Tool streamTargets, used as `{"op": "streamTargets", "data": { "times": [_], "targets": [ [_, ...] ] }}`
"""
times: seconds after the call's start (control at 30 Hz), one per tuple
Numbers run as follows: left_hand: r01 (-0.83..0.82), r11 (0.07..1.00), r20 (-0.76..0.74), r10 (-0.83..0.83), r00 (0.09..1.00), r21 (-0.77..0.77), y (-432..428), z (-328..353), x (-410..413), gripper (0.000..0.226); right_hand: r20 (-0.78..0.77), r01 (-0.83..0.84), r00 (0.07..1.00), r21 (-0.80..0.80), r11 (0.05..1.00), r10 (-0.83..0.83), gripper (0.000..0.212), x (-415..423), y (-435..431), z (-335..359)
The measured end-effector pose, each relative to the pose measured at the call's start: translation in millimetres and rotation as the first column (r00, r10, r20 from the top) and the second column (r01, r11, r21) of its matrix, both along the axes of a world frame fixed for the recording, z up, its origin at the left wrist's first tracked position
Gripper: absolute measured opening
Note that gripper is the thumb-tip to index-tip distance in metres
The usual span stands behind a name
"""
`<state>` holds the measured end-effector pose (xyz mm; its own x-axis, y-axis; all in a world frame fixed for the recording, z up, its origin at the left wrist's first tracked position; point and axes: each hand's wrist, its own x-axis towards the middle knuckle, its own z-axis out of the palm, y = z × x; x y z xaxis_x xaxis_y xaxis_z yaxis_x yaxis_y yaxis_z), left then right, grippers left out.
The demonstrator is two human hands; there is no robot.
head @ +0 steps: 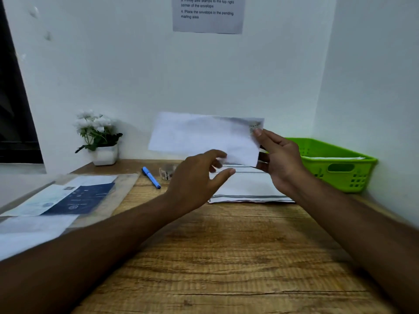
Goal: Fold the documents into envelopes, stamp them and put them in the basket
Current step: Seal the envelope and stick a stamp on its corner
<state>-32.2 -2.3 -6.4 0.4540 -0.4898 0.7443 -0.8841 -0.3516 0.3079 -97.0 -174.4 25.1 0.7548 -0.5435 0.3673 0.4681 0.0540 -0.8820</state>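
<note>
The right hand pinches the right end of a white envelope, held in the air just left of the green basket, thumb beside a blurred stamp; its fingers are mostly hidden behind the paper. The left hand, further left of the basket, is spread and holds nothing (whether its fingertips touch the envelope's lower edge is unclear). Inside the basket only white paper edges show; a striped stack left of it is partly covered by both hands; the wall notice is cut off above.
</note>
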Motion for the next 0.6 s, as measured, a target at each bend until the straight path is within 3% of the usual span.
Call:
{"op": "streamTargets", "data": {
  "times": [0.1,0.23,0.4,0.6],
  "targets": [
    [-0.015,0.996,-0.11,0.005,0.994,-0.091,-1,2,5,0.056,-0.008,-0.039,0.999,0.007,0.999,0.039,0.011,1,-4,0],
    [0.004,0.975,-0.26,-0.063,0.964,-0.221,0,6,10,0.064,-0.07,-0.159,0.986,-0.078,0.984,0.154,0.016,2,-3,-4],
    [0.042,0.959,-0.257,-0.117,0.959,-0.279,1,5,14,0.074,-0.158,-0.252,0.961,-0.173,0.952,0.226,0.044,5,-1,-13],
    [0.115,0.945,-0.27,-0.202,0.941,-0.306,0,4,17,0.077,-0.21,-0.323,0.937,-0.211,0.923,0.28,0.042,6,-3,-16]
  ]
}}
